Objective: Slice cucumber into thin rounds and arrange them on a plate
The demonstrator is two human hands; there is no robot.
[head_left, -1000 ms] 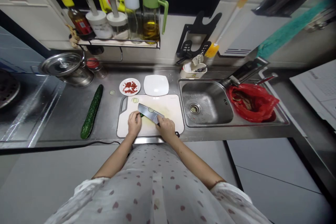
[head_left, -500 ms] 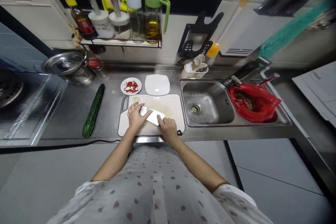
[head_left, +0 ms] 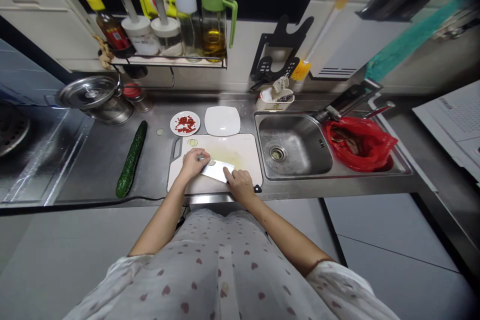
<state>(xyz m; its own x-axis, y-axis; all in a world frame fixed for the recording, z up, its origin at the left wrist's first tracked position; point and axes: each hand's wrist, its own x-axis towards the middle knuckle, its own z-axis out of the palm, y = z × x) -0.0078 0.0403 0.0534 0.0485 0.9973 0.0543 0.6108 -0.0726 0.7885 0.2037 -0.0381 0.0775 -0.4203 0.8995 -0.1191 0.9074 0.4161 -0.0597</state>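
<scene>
A cleaver (head_left: 215,171) lies nearly flat over the white cutting board (head_left: 242,150), with my right hand (head_left: 240,182) closed round its handle and a finger on the blade. At the blade's left end, my left hand (head_left: 194,162) is closed, its fingertips pinched at something too small to make out. A small pale slice (head_left: 212,162) shows beside those fingertips on the blade. Thin green-rimmed slices (head_left: 193,143) rest at the board's upper left. Left of the board, a whole cucumber (head_left: 132,160) lies on the steel counter.
Behind the board stand a plate of chopped red pieces (head_left: 185,123) and a white square plate (head_left: 222,121). The sink (head_left: 300,147) is to the right, with a red bag (head_left: 360,145) beyond. A lidded pot (head_left: 95,97) stands at back left.
My left hand's fingers have drawn together, and its thumb has moved left along the blade. The whole view has shifted slightly. My right hand keeps its hold on the cleaver.
</scene>
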